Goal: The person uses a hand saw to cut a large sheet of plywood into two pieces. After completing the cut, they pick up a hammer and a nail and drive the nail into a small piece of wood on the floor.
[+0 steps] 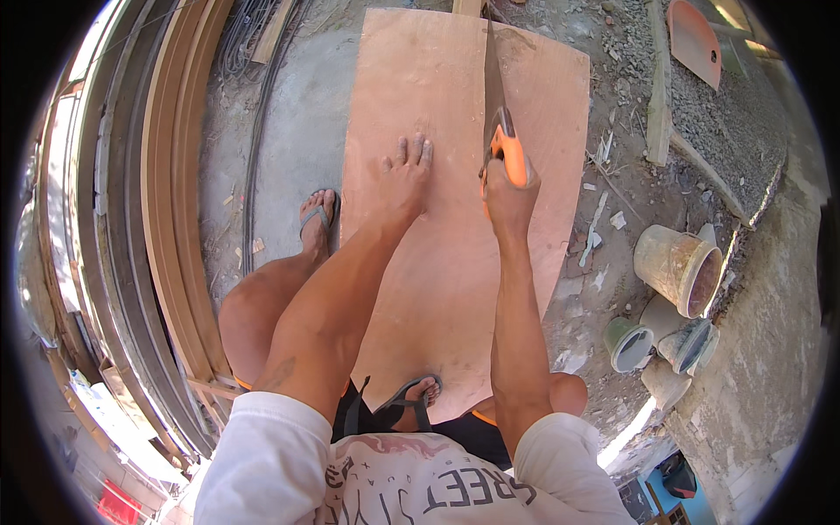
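Observation:
A large sheet of reddish-brown plywood [402, 280] lies in front of me, with my sandalled right foot on its near part. My right hand [510, 194] is closed round the orange handle of a handsaw [496, 83]. The saw's blade points away from me along a straight line in the sheet's far part, right of its middle. My left hand [408, 179] presses on the plywood left of the saw, fingers spread, holding nothing. A piece of wood [470, 8] shows at the sheet's far edge, by the blade's tip.
Long wooden boards [166, 175] stand along the left. Black cable [254, 157] runs over the ground beside the sheet. At right are a dirty bucket [661, 262], a green pail [626, 337] and more pails. Gravel [717, 131] and an orange scoop-like piece [694, 39] lie far right.

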A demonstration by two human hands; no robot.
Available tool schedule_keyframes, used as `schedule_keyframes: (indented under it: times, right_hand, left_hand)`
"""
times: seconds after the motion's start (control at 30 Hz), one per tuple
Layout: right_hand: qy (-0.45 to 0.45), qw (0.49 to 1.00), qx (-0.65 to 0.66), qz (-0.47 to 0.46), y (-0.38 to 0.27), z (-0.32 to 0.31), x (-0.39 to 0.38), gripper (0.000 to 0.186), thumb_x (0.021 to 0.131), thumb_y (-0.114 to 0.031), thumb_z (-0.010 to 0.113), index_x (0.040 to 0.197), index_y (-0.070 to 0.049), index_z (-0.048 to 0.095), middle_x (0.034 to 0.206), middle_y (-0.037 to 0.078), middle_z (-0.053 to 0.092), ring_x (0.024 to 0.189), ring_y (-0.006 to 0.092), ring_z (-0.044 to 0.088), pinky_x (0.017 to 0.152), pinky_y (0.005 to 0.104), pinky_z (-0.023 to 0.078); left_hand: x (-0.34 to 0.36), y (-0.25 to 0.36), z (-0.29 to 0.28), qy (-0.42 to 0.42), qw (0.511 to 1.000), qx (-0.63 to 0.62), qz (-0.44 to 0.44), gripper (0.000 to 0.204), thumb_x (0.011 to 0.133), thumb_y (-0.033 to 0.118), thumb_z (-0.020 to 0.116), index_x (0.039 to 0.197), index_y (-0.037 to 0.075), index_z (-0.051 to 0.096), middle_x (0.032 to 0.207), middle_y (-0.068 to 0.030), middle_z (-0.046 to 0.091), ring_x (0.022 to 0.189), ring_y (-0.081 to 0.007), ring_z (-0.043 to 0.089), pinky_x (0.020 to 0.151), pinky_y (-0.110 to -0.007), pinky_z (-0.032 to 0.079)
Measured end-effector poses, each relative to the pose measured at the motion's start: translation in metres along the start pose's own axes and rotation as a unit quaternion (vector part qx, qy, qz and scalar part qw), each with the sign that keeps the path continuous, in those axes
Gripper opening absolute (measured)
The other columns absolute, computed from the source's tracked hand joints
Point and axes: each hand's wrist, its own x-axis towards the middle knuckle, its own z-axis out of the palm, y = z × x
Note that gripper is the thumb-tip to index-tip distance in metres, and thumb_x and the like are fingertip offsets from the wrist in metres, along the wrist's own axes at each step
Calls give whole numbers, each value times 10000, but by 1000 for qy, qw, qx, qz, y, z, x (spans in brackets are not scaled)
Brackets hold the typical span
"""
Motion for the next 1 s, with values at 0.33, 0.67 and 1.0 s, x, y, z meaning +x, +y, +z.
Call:
schedule_keyframes:
  times: [0.33, 0.67, 1.0]
  right_hand:
    - [34, 997, 11, -72, 4, 2, 14, 130, 882, -44, 546, 950, 10, 643, 701, 27, 599, 528, 83, 520, 464, 271, 399]
    - [34, 997, -58, -49, 42, -50, -179, 455, 862, 51, 543, 1297, 51, 677, 977, 107, 708, 813, 138, 670, 713, 280, 527]
    - [22, 1000, 13, -17, 23, -14, -64, 163, 886, -42, 545, 999, 17, 646, 744, 53, 633, 561, 101, 551, 493, 272, 431]
  left_hand:
    - [-3, 12, -5, 9, 1000, 15, 8, 1440, 507, 140, 1042, 1688, 51, 222, 1775, -140, 208, 1612, -413, 249, 1233, -645, 370]
    - [-18, -1, -8, 14, 1000, 2, -15, 1417, 494, 131, 1039, 1676, 43, 262, 1771, -145, 223, 1609, -415, 261, 1214, -648, 389]
    - [-9, -7, 5, 18, 1000, 7, -7, 1424, 497, 144, 1041, 1678, 43, 252, 1773, -150, 212, 1606, -427, 262, 1213, -656, 386]
